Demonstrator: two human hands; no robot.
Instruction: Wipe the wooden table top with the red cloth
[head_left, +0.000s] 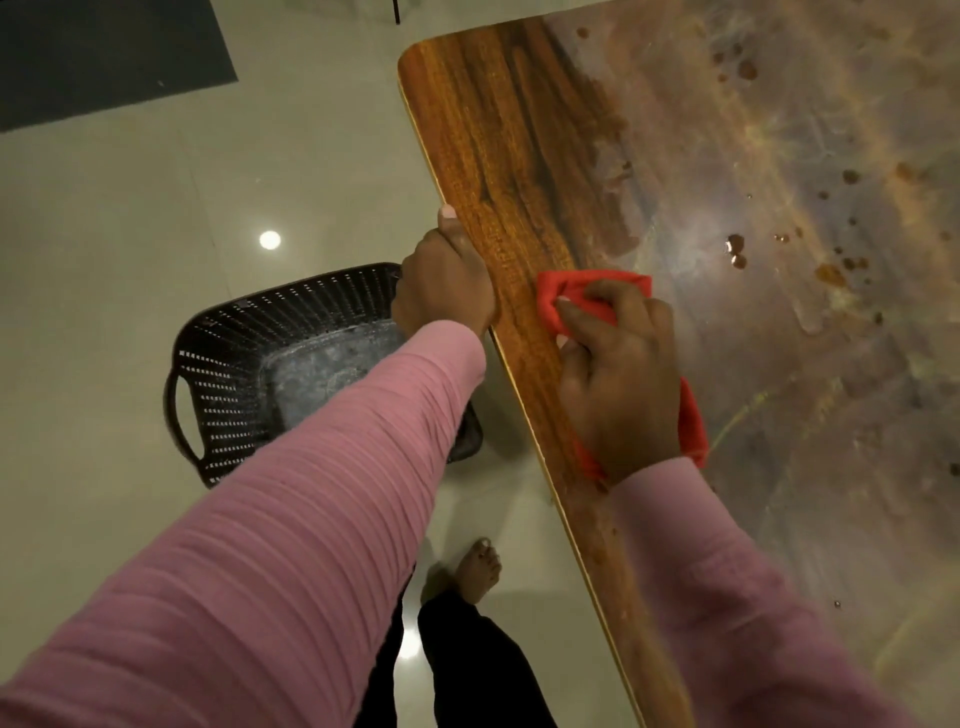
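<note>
While on table (498, 156), cloth (571, 292) under right hand (623, 384)

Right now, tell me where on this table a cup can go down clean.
The clean strip of wooden table top between its edge and the smeared film, beyond the left hand. Crowded: the right hand grips the red cloth nearer you; drops dot the far side.

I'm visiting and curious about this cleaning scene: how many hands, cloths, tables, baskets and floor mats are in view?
hands: 2, the left hand and the right hand
red cloth: 1
wooden table: 1
black basket: 1
dark floor mat: 1
Total: 6
</note>
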